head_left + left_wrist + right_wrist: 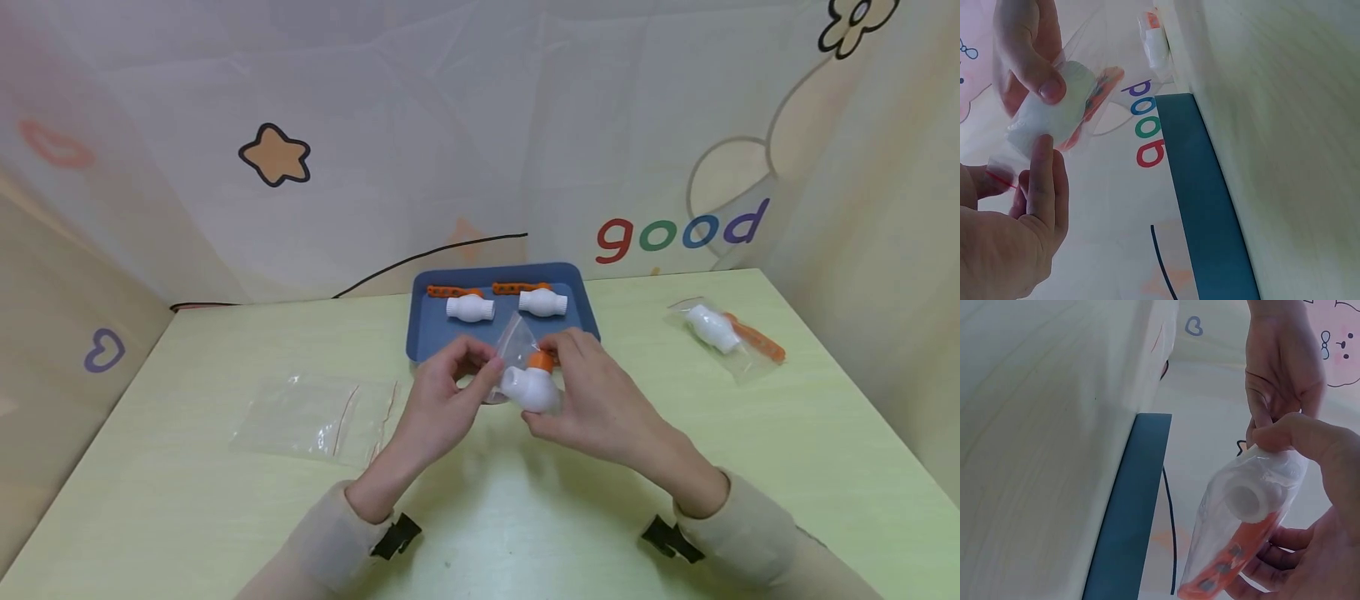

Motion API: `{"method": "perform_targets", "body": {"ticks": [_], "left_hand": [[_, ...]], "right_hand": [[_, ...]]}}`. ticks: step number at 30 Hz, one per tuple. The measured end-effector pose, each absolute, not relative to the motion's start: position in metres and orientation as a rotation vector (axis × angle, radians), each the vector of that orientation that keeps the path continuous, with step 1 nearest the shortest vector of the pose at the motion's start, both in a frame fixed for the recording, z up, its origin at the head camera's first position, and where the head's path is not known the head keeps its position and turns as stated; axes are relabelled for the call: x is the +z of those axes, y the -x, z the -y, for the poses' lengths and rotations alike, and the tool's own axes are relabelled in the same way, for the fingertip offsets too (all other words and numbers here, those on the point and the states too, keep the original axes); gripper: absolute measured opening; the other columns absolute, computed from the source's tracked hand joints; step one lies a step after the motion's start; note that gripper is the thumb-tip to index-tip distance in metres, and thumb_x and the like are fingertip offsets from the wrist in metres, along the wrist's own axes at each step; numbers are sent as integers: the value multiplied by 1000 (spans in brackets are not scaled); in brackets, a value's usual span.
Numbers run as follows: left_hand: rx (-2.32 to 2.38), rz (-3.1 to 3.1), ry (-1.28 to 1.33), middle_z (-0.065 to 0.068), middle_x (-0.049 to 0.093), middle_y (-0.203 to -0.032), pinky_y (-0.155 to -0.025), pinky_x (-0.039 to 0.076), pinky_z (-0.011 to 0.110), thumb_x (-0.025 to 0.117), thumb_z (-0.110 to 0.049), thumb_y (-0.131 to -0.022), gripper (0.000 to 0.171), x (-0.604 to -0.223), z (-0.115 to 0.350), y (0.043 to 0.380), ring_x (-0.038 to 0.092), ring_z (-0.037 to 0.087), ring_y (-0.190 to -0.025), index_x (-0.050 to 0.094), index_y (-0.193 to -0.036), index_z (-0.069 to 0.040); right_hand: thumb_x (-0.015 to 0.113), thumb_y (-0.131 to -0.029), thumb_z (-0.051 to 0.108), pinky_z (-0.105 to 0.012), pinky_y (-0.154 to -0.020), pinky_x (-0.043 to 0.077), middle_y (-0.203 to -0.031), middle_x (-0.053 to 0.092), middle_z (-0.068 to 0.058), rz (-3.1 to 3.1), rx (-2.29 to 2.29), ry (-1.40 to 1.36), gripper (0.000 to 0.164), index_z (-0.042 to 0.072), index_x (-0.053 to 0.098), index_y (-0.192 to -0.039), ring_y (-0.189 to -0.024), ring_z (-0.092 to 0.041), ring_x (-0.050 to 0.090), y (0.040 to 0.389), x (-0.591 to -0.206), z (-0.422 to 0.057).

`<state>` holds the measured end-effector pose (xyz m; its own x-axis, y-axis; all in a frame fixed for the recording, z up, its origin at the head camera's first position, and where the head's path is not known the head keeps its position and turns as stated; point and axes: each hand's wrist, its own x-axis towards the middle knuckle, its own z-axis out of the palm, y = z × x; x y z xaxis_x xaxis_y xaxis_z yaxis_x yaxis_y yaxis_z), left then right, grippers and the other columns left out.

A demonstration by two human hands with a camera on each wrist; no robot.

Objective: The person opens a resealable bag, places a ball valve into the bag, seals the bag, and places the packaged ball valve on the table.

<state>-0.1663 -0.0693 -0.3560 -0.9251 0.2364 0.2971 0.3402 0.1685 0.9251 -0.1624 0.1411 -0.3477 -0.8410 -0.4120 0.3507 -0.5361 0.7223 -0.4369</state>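
A white plastic ball valve [534, 390] with an orange handle [1230, 559] is inside a clear zip bag [517, 338], held up in front of the tray. My right hand [600, 400] grips the valve through the plastic, thumb on one side and fingers on the other. With thumb and fingers, my left hand [446, 400] pinches the bag's end, where a red zip line [1001, 179] shows in the left wrist view. The right wrist view has the valve's round open end [1247, 501] facing the camera, its handle lying along the bag.
Behind the hands, a blue tray [414, 333] bears two loose valves [470, 309] with orange handles. Flat clear zip bags [300, 417] lie on the table at left. Another bagged valve [712, 327] lies at right. A printed curtain [450, 125] hangs along the table's back edge.
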Motion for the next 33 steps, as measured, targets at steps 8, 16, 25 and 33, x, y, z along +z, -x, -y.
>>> {"method": "perform_targets", "body": {"ticks": [8,16,25,33], "left_hand": [[-1913,2375,602,9,65,-96,-72,61,42,66,-13,-102,11,-356,70,168,64,23,-85,67,-107,-3],[-2024,2353,623,14,63,-99,-75,61,45,60,-13,-106,17,-356,71,170,65,27,-86,64,-113,1],[-1957,2431,650,13,64,-97,-80,60,49,59,-18,-107,20,-355,77,171,66,26,-88,64,-113,0],[-1837,2551,741,8,65,-97,-81,56,43,60,-23,-106,20,-357,81,170,63,34,-93,66,-111,-4]], "right_hand": [[92,-72,27,-38,-77,54,-115,58,-11,2734,790,-734,70,-3,56,-124,-98,-24,54,163,-345,-146],[92,-71,25,-40,-77,55,-114,57,-12,2762,803,-684,71,-4,55,-124,-98,-25,54,165,-344,-153],[89,-73,30,-40,-76,55,-114,56,-13,2851,832,-537,73,-5,53,-127,-98,-26,54,167,-344,-163],[87,-76,30,-41,-76,53,-112,56,-14,2894,838,-414,69,-5,53,-124,-97,-28,54,168,-348,-188]]}}
